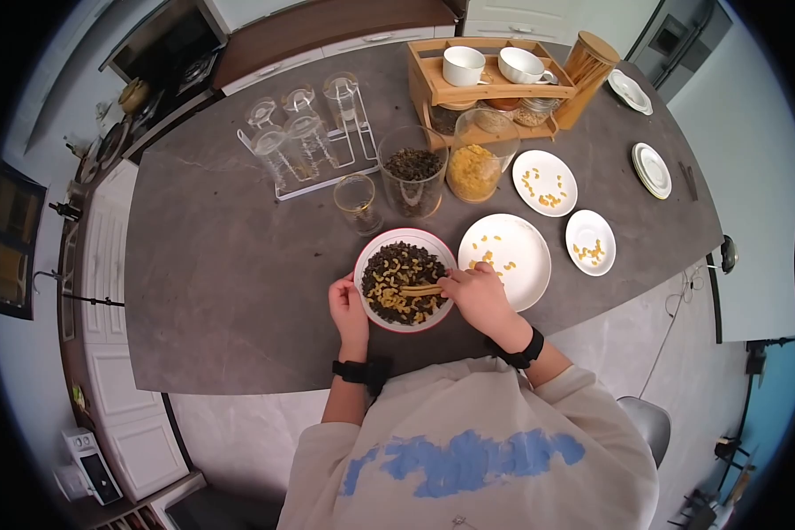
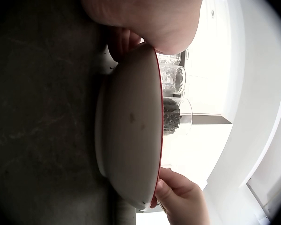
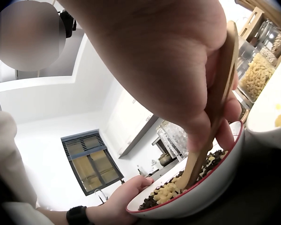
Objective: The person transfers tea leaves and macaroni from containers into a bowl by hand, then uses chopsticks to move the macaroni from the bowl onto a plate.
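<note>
A white bowl with a red rim (image 1: 415,237) stands near the table's front edge, filled with dark crumbly bits and pale macaroni (image 1: 384,276). At its left side my left hand (image 1: 349,309) grips the rim, thumb at the top edge; the left wrist view shows the bowl's white outer wall (image 2: 131,126). My right hand (image 1: 479,299) pinches wooden tongs (image 3: 221,93) over the right part of the bowl. Their tips (image 3: 189,176) reach down into the macaroni. Just right of the bowl lies a white plate (image 1: 526,284) with a few macaroni pieces, partly behind my right hand.
Behind the bowl stand a small glass (image 1: 358,208), a jar of dark bits (image 1: 412,190) and a macaroni jar (image 1: 475,172). Two smaller plates, one oval (image 1: 561,168), one lower (image 1: 602,234), hold macaroni. A glass rack (image 1: 322,183) and wooden shelf (image 1: 495,93) stand farther back.
</note>
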A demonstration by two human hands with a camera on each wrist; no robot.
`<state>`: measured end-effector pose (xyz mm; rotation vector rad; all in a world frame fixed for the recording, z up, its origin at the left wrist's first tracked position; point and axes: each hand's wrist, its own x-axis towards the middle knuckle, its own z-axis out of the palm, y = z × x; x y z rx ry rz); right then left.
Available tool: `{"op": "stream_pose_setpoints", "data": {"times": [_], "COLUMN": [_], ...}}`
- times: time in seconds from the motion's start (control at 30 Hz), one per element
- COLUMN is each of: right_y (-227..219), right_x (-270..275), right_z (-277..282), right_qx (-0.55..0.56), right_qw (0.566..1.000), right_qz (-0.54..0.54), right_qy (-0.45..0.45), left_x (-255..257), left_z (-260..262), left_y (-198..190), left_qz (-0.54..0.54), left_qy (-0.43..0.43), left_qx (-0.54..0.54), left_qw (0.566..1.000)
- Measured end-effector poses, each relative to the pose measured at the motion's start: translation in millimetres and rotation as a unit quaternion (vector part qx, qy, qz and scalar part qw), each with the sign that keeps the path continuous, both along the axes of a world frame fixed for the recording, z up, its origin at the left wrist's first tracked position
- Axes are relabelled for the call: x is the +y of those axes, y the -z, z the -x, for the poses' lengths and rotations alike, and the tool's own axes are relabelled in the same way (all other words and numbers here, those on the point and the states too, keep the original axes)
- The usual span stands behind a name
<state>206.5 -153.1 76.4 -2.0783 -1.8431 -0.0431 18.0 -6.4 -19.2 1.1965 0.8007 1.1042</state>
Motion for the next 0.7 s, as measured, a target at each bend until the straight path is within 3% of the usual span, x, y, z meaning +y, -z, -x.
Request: {"op": "stream_pose_setpoints", "data": {"times": [0.37, 0.7], "right_y": [-19, -29], "right_x": [-25, -66], "right_z": [-20, -54], "right_qx": [0.014, 0.007], "right_qw": [0.998, 0.981], "right_qz": [-0.007, 0.009], "right_qy": [0.067, 0.194], "left_x": [1, 1], "left_z": [2, 2], "left_y": [3, 2], "left_qz": [-0.006, -0.007], "left_qy": [0.003, 0.003], "left_qx": [0.012, 0.013], "left_qw": [1.000, 1.000]}}
